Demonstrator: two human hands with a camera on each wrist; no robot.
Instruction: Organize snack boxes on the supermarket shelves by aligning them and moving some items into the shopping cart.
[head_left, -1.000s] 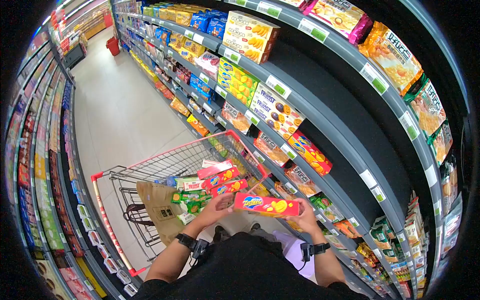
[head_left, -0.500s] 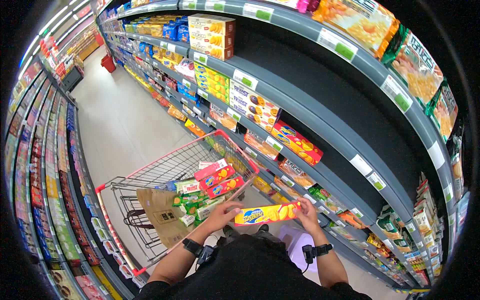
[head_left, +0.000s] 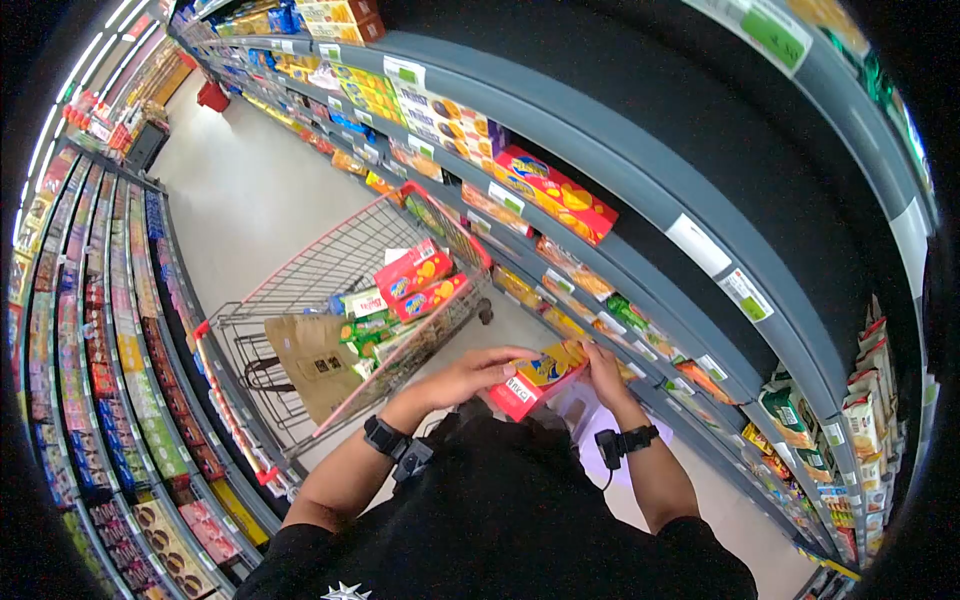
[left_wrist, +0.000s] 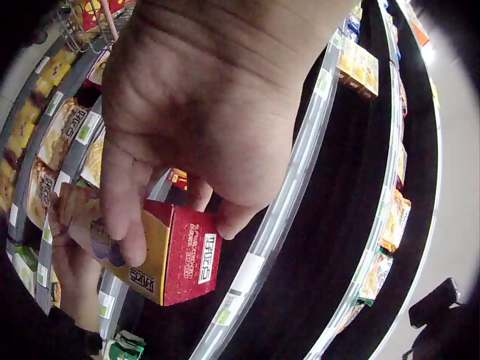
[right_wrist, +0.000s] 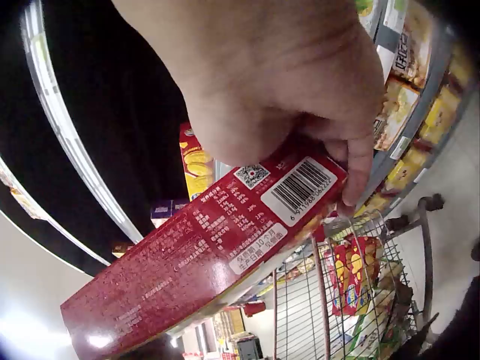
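Both hands hold one long red and yellow cracker box [head_left: 535,376] in front of my chest. My left hand [head_left: 478,372] grips its near end, thumb and fingers wrapped round the red end flap [left_wrist: 187,255]. My right hand [head_left: 600,368] grips the far end; in the right wrist view the fingers [right_wrist: 352,169] curl over the box's barcode side [right_wrist: 217,259]. The box is tilted, its red end toward me.
A red-trimmed wire cart [head_left: 330,270] stands to the left, holding a brown paper bag [head_left: 310,360], green packets and similar red boxes [head_left: 412,272]. Grey shelves [head_left: 640,215] of snacks run along the right; another shelf row [head_left: 90,330] lines the left. The aisle floor [head_left: 250,190] lies beyond.
The box has been lowered, drawn closer to my body and turned from lying level to tilted end-on. My view has swung down and right, so the cart sits higher in frame.
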